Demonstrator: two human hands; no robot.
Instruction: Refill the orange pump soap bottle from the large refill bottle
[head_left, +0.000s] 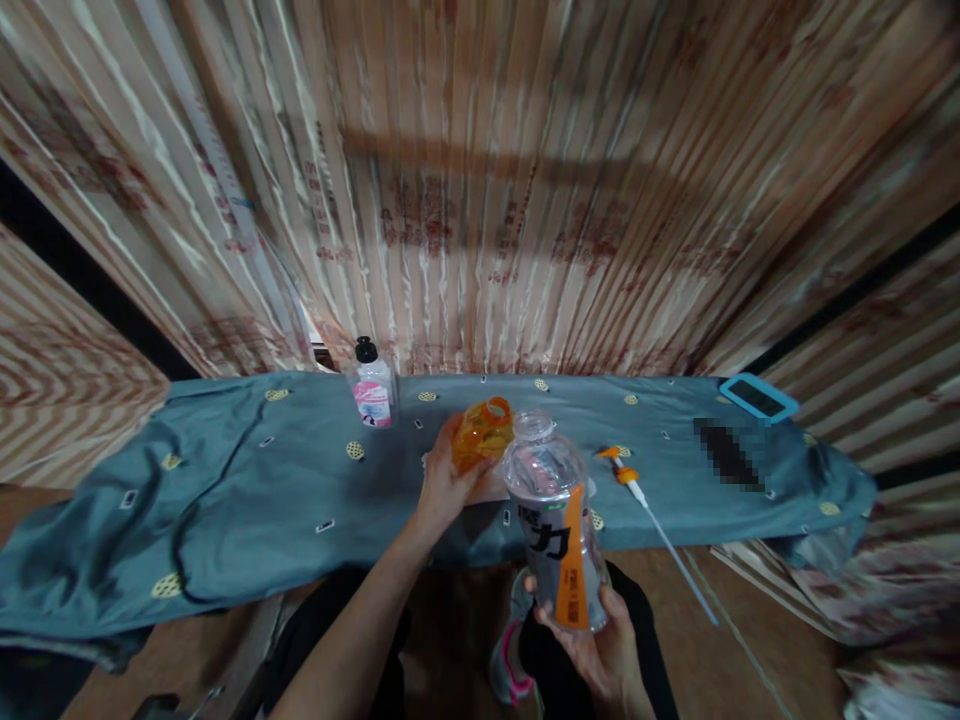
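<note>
The left hand (444, 487) is wrapped around a small orange plastic bottle (481, 434) with an open mouth, held tilted just above the blue-grey patterned cloth (247, 480) covering the table. The right hand (600, 650) grips the base of a large clear plastic bottle with an orange-striped label (559, 520), uncapped and raised nearer the camera, its neck just beside the orange bottle.

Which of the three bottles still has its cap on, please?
The small pink-labelled bottle standing by the curtain: black cap on, while both hand-held bottles are open.
</note>
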